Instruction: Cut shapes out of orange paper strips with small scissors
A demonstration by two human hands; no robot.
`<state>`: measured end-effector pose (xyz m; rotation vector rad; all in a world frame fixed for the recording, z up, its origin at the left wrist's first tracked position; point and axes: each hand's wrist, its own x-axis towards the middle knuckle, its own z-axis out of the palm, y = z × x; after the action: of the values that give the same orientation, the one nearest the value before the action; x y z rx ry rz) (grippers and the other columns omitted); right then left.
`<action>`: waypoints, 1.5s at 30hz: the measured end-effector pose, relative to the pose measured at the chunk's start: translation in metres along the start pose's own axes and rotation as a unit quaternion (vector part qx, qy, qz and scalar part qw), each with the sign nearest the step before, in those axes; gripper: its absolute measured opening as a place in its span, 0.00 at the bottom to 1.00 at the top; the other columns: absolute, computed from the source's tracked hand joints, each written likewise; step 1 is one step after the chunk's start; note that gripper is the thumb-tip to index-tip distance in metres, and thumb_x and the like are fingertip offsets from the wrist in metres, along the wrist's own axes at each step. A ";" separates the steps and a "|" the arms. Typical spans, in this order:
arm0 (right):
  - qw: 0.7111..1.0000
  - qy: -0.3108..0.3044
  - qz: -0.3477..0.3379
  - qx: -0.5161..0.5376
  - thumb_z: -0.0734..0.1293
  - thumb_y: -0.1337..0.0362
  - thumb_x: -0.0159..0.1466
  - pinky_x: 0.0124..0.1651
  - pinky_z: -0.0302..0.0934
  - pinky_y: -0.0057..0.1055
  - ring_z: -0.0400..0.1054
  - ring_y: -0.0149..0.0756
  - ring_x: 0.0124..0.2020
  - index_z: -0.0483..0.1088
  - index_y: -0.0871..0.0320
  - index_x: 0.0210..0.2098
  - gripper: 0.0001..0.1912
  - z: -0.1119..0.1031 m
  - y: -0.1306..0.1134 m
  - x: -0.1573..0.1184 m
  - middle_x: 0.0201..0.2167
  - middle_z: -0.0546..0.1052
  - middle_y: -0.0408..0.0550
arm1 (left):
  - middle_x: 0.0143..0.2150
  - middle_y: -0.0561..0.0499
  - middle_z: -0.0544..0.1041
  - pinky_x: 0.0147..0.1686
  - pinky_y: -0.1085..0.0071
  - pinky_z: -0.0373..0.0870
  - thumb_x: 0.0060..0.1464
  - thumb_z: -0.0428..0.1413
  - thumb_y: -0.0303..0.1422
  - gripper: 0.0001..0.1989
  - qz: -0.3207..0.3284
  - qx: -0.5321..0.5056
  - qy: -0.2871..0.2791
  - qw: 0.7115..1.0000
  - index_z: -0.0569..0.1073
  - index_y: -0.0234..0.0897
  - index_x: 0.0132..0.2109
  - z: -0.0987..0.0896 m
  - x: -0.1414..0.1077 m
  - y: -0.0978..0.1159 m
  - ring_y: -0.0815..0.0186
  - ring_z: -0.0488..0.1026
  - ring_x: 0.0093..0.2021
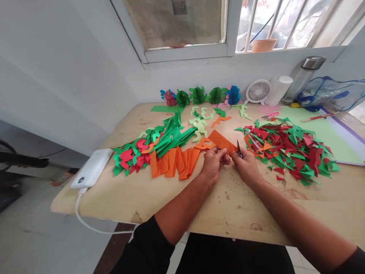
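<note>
My left hand [213,163] pinches the lower edge of a folded orange paper [219,140] with curved lines drawn on it. Close beside it, my right hand [246,164] is closed round a pair of scissors; the dark scissors [238,147] point up at the right corner of that paper. Most of the handles are hidden in my fingers. Left of my hands lie orange paper pieces [176,161] in a fanned row, with green paper strips [173,135] behind them. A cut orange wavy shape [204,144] touches the left side of the held paper.
A heap of red and green scraps [296,146] spreads on the right. Folded-paper figures [198,95], a small white fan [259,91] and a bottle [303,80] stand along the wall. A white power bank [92,168] with a cable lies at the table's left edge.
</note>
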<state>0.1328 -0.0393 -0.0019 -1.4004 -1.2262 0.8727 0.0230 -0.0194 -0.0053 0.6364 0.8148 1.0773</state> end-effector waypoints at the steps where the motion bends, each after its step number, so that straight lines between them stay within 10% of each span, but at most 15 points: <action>1: 1.000 -0.001 -0.001 0.001 0.61 0.62 0.52 0.22 0.44 0.27 0.47 0.27 0.18 0.57 0.55 0.17 0.10 0.000 0.000 0.000 0.14 0.55 0.35 | 0.18 0.57 0.66 0.24 0.73 0.60 0.41 0.61 0.33 0.11 0.001 0.000 0.000 1.000 0.66 0.34 0.28 0.000 0.000 0.000 0.73 0.65 0.19; 45: 1.000 -0.011 -0.002 0.003 0.61 0.62 0.53 0.22 0.44 0.27 0.46 0.26 0.18 0.61 0.56 0.18 0.09 0.000 0.004 0.000 0.15 0.58 0.36 | 0.18 0.57 0.66 0.24 0.73 0.60 0.42 0.60 0.34 0.10 0.008 0.008 -0.007 1.000 0.66 0.35 0.27 0.000 0.000 0.000 0.73 0.64 0.19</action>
<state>0.1338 -0.0396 -0.0058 -1.3859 -1.2419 0.8909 0.0231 -0.0194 -0.0054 0.6650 0.8082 1.0815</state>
